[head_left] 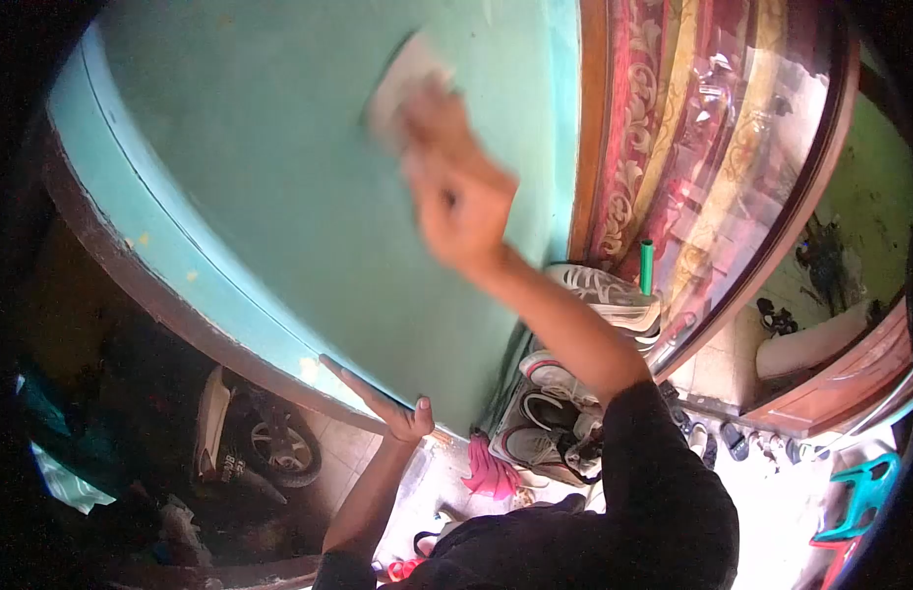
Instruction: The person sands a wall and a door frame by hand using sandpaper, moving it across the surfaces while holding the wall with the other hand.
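Note:
My right hand [461, 192] is raised against a green painted wall [279, 167], its fingers closed on a pale flat sheet [402, 84]. Motion smears both the sheet and the fingertips, and I cannot tell what kind of sheet it is. Lower down, my left hand [402, 418] lies along the light-blue edge of the wall [250, 300], with its fingers stretched out and the thumb sticking up. Nothing shows in that hand.
Several shoes [550, 413] are stacked at the wall's foot, beside a pink cloth [491, 467]. Right of the wall is a window [712, 147] with red and gold curtains. Behind the left edge stands a motorbike [274, 447]. A teal plastic stool [859, 501] is at far right.

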`<action>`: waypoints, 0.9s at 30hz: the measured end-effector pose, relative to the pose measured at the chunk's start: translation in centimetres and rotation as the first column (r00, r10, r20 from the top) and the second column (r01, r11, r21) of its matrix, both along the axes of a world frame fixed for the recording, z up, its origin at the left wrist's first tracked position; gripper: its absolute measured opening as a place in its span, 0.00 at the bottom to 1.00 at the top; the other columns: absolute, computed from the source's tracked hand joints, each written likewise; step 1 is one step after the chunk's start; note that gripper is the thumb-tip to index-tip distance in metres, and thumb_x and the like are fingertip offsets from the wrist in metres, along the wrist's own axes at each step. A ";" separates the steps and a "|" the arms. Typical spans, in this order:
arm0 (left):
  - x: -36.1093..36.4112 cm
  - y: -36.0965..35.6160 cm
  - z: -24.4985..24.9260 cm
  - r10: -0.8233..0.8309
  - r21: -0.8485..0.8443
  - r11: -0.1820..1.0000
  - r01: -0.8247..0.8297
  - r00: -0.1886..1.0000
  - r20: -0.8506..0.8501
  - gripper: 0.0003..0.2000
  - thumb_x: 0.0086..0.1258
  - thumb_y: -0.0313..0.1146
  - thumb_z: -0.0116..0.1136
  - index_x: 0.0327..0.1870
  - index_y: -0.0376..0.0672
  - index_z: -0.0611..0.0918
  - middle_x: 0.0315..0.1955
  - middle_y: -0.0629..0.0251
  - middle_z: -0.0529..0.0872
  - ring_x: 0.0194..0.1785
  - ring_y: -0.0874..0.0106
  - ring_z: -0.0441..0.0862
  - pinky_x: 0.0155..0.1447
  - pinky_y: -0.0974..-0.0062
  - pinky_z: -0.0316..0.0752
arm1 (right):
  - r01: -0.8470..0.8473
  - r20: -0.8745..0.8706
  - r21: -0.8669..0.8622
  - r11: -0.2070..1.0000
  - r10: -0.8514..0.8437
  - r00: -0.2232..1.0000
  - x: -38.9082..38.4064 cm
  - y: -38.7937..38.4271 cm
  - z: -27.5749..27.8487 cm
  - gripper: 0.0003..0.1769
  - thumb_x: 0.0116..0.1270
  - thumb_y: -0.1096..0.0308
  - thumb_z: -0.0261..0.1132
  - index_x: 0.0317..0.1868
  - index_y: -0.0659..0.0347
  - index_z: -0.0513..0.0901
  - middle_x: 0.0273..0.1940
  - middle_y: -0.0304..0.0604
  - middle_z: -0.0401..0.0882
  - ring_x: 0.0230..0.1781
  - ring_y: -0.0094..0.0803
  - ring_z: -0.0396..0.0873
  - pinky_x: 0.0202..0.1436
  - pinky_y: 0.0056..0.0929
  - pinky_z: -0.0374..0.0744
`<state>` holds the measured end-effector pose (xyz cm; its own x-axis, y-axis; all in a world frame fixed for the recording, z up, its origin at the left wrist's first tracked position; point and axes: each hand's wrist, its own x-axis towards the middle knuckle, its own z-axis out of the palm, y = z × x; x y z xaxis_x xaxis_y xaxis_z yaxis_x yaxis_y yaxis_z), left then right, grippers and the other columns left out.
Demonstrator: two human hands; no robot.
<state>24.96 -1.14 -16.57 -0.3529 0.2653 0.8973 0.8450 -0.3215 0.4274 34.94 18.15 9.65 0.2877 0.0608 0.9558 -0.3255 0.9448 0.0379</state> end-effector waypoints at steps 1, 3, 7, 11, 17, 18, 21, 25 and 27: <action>-0.1 -0.2 0.0 0.003 -0.007 1.000 -0.003 1.000 -0.006 0.55 0.72 0.67 0.52 0.87 0.42 0.38 0.83 0.32 0.28 0.86 0.36 0.24 0.81 0.30 0.27 | 0.042 0.102 0.093 0.995 -0.051 0.993 0.5 -1.6 -0.7 0.12 0.75 0.80 0.60 0.51 0.69 0.89 0.64 0.58 0.84 0.73 0.56 0.76 0.78 0.52 0.70; -0.5 -0.3 -0.6 0.001 -0.026 1.000 -0.001 1.000 -0.008 0.55 0.73 0.67 0.52 0.87 0.42 0.37 0.83 0.32 0.27 0.86 0.37 0.24 0.81 0.31 0.28 | 0.010 0.065 0.007 1.000 -0.010 0.998 0.1 -0.4 -1.4 0.13 0.74 0.81 0.60 0.52 0.67 0.89 0.64 0.57 0.85 0.73 0.57 0.75 0.79 0.56 0.68; -0.4 -1.4 -1.4 0.004 -0.085 0.996 -0.002 1.000 0.027 0.55 0.73 0.66 0.53 0.87 0.43 0.36 0.83 0.35 0.24 0.87 0.38 0.26 0.82 0.33 0.31 | -0.006 -0.003 -0.216 0.976 0.006 1.000 -0.3 1.0 -2.2 0.16 0.74 0.82 0.61 0.57 0.65 0.88 0.64 0.54 0.85 0.75 0.55 0.74 0.81 0.66 0.61; -0.9 -1.1 -2.8 -0.079 -0.063 0.994 0.087 0.989 0.126 0.59 0.71 0.64 0.58 0.86 0.40 0.34 0.83 0.36 0.21 0.87 0.43 0.27 0.84 0.42 0.35 | -0.113 0.286 0.339 0.934 0.012 0.958 1.7 -6.0 -6.1 0.16 0.71 0.79 0.63 0.56 0.65 0.89 0.68 0.53 0.82 0.74 0.52 0.76 0.84 0.66 0.54; 0.4 -1.3 0.5 0.082 -0.115 0.990 -0.086 0.996 -0.036 0.62 0.69 0.65 0.59 0.84 0.32 0.32 0.83 0.36 0.25 0.87 0.46 0.35 0.85 0.46 0.40 | -0.042 0.046 -0.222 0.974 0.053 0.998 0.0 1.8 -4.3 0.19 0.67 0.80 0.66 0.57 0.58 0.91 0.67 0.50 0.84 0.75 0.54 0.75 0.83 0.72 0.51; 0.5 -1.5 0.1 0.081 -0.115 0.990 -0.084 0.996 -0.034 0.62 0.69 0.65 0.59 0.84 0.32 0.32 0.83 0.36 0.25 0.87 0.46 0.35 0.85 0.46 0.40 | -0.079 -0.033 -0.359 0.930 0.072 0.997 0.0 2.2 -3.9 0.20 0.68 0.80 0.65 0.58 0.57 0.91 0.66 0.49 0.84 0.75 0.55 0.74 0.82 0.74 0.50; -0.4 -1.1 -2.2 0.011 -0.096 0.995 -0.011 1.000 -0.010 0.62 0.69 0.65 0.59 0.83 0.30 0.31 0.83 0.34 0.27 0.87 0.46 0.37 0.85 0.47 0.41 | -0.089 0.129 0.056 0.994 0.082 0.988 0.1 -4.2 -6.2 0.19 0.70 0.79 0.63 0.58 0.59 0.91 0.66 0.51 0.84 0.75 0.57 0.74 0.81 0.77 0.51; -2.1 -2.9 -6.8 -0.100 -0.272 0.949 0.159 0.971 0.219 0.64 0.68 0.65 0.59 0.83 0.31 0.29 0.83 0.34 0.28 0.87 0.46 0.38 0.85 0.46 0.41 | -0.072 0.210 0.249 0.966 0.018 0.978 0.7 -3.9 -6.9 0.18 0.72 0.79 0.61 0.57 0.61 0.90 0.65 0.52 0.85 0.76 0.57 0.73 0.79 0.77 0.54; -2.6 -1.6 -7.0 -0.072 -0.100 0.991 0.085 0.990 0.123 0.65 0.67 0.66 0.60 0.83 0.31 0.29 0.83 0.34 0.26 0.87 0.45 0.33 0.84 0.43 0.39 | -0.033 0.091 -0.041 0.999 0.037 0.995 -0.1 0.5 -5.2 0.17 0.73 0.80 0.61 0.57 0.63 0.90 0.64 0.52 0.86 0.74 0.56 0.75 0.80 0.73 0.58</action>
<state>22.39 -2.78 -23.53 -0.4297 0.3866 0.8161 0.7602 -0.3329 0.5580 34.87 18.69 4.44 0.1957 0.1075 0.9748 -0.3591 0.9328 -0.0308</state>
